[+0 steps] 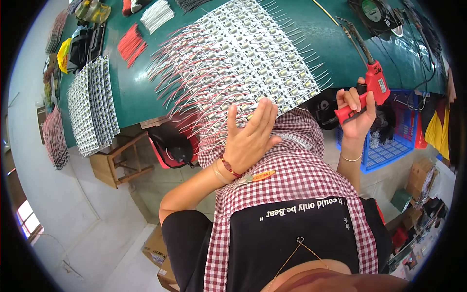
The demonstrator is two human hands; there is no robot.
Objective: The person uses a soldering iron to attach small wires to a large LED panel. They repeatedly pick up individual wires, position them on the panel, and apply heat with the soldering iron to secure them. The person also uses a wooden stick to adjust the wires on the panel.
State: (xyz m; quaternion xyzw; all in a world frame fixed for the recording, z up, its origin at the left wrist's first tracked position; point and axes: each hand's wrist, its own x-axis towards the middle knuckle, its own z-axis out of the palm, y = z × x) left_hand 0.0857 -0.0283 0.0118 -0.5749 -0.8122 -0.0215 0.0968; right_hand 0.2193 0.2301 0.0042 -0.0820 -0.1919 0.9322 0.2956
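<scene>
A large white panel of small circuit boards [253, 53] lies on the green table, with its near edge overhanging toward my lap. Rows of round-topped components cover it. Red and white wires [182, 78] fan out from its left side, and thin pale wires stick out on the right. My left hand [250, 134] lies over the near edge of the panel, fingers stretched out. In my right hand [357, 109], off to the right of the panel, is a red soldering gun [377, 82]. Its long metal tip points up and away over the table, apart from the boards.
Bundles of red wires [131, 45] and white wires [158, 16] lie on the table [136, 97] at the far left. More circuit panels [92, 104] are stacked at its left edge. A solder spool [374, 12] sits far right; below is a blue crate [384, 158]. A wooden stool [114, 165] stands underneath.
</scene>
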